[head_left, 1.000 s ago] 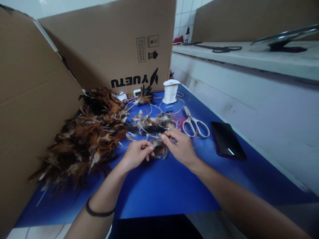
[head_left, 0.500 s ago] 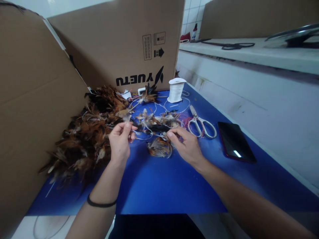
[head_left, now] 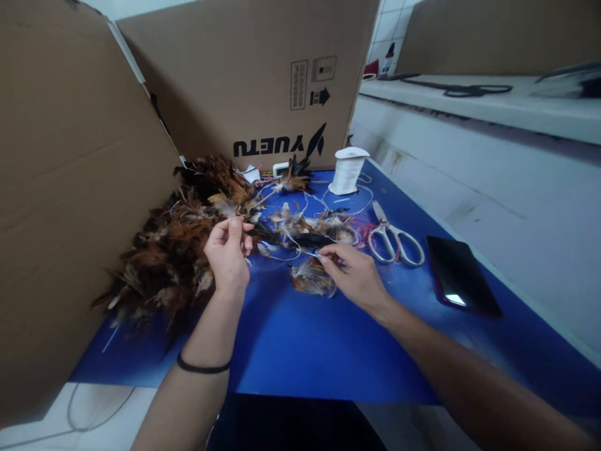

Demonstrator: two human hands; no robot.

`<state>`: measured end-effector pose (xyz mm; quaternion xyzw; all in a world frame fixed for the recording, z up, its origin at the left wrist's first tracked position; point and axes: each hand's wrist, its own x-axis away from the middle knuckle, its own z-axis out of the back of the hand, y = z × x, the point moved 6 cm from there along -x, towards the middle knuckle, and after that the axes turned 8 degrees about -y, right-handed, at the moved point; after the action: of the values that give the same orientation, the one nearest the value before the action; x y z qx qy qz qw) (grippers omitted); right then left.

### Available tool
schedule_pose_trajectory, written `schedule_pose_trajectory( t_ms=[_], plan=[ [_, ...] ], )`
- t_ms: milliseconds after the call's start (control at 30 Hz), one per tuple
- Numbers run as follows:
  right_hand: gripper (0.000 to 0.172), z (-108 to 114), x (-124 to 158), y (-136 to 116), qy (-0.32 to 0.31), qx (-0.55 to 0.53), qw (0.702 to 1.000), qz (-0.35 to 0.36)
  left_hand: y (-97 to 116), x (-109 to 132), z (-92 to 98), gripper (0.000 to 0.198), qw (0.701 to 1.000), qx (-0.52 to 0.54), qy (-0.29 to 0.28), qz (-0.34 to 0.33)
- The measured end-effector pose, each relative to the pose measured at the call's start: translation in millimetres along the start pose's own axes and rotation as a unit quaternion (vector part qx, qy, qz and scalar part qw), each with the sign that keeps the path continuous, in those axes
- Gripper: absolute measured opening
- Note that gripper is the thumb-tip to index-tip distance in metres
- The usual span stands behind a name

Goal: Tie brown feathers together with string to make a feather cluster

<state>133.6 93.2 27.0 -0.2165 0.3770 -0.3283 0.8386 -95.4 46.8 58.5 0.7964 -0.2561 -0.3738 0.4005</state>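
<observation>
My left hand [head_left: 229, 254] is closed in a pinch, thumb against fingers, in front of the big pile of brown and black feathers [head_left: 171, 250]; what it pinches is too small to make out. My right hand [head_left: 354, 272] pinches a thin white cord [head_left: 310, 254], whose short end shows left of the fingertips. Just below those fingertips lies a small bunch of brown-grey feathers [head_left: 310, 279]. Between and behind the hands are loose feathers [head_left: 300, 222], a dark feather strip [head_left: 312, 240] and a curved loop of white cord [head_left: 286, 258].
A white spool [head_left: 347, 172] stands at the back of the blue table [head_left: 300, 351]. White-handled scissors [head_left: 394, 241], with reddish threads beside them, and a dark phone [head_left: 462, 275] lie right. Cardboard panels [head_left: 225, 81] rise behind and left. Dark scissors [head_left: 469, 89] rest on the ledge.
The view has shifted, so the tabletop things appear farther right. Against them, both hands have moved a little left, the left one also slightly up toward the feather pile. Both stay pinched.
</observation>
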Motion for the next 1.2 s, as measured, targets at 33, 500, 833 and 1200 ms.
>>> schedule_pose_trajectory(
  t_ms=[33, 500, 833, 1200],
  plan=[
    [0.013, -4, -3, -4, -0.017, 0.013, 1.000, 0.018, -2, -1, 1.1, 0.026, 1.000, -0.001, 0.002, 0.001],
    [0.017, -101, -71, -49, -0.248, 0.304, 0.914, 0.108, -12, -4, 6.9, 0.022, 1.000, -0.021, -0.004, -0.003],
    [0.016, -79, -82, -38, -0.207, 0.216, 0.952, 0.062, -27, -7, 8.6, 0.024, 0.998, -0.034, -0.030, 0.034],
    [0.017, 11, -28, -16, -0.191, -0.149, 0.955, -0.173, -49, 18, -25.8, 0.027, 0.950, -0.066, -0.252, 0.172]
  ],
)
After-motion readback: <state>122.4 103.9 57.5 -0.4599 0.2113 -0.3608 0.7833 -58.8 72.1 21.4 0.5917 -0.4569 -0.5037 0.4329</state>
